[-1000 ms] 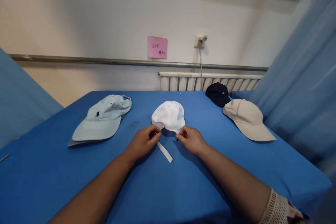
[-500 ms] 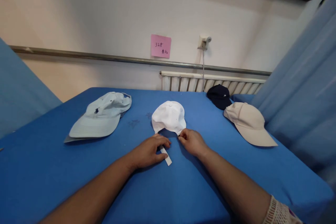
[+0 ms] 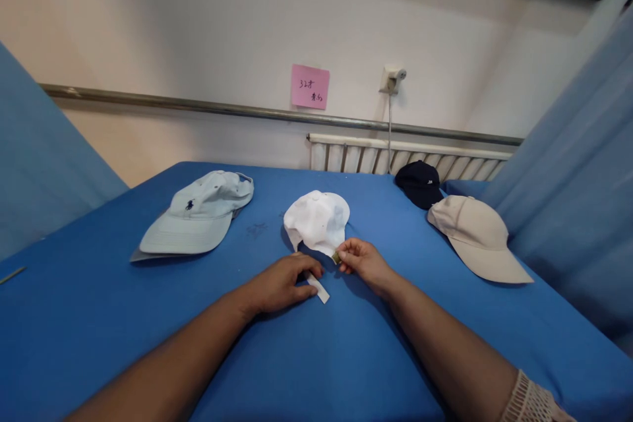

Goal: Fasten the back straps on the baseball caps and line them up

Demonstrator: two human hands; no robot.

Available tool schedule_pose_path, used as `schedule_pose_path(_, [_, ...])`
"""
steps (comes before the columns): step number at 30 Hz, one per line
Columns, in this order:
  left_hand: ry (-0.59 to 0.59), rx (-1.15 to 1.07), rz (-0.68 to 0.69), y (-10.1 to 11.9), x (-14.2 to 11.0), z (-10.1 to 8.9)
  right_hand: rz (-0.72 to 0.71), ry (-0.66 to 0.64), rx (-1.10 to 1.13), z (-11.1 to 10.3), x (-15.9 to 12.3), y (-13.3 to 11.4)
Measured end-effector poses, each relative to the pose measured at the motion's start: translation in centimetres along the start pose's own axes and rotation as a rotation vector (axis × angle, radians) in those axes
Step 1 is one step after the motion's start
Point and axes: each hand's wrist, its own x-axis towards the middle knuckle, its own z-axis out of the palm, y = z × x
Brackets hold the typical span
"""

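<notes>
The white strap, its long axis running eleven to five o'clock, lies under the left hand [image 3: 279, 284], narrow but not clearly clamped, with the white cap [image 3: 315, 221] at twelve and its brassy clasp [image 3: 337, 256] pinched at one by the right hand [image 3: 364, 265].

Blue cloth-covered surface [image 3: 306, 356] gave passage on both sides of the white fabric cap [image 3: 316, 221], bounded left by the pale-green brimmed cloth cap [image 3: 200, 216], right by the beige brimmed cap [image 3: 475, 231] and dark-navy cap [image 3: 419, 181].
</notes>
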Motion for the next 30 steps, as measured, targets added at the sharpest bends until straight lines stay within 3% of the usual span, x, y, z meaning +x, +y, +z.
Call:
schedule_pose_path(4, [-0.02,0.06,0.067,0.1,-0.1,0.2,-0.006,-0.009,0.053,0.0,-0.2,-0.2])
schedule_pose_path(12, [0.007,0.083,0.009,-0.3,0.2,0.5,-0.126,-0.153,-0.23,0.5,-0.7,1.1])
schedule_pose_path(20, [0.034,-0.059,-0.041,-0.2,0.2,0.4,-0.299,-0.093,-0.693,0.7,-1.6,0.1])
schedule_pose_path(30, [0.076,-0.088,-0.086,0.1,0.0,-0.1,-0.245,-0.065,-0.746,1.3,-2.0,-0.7])
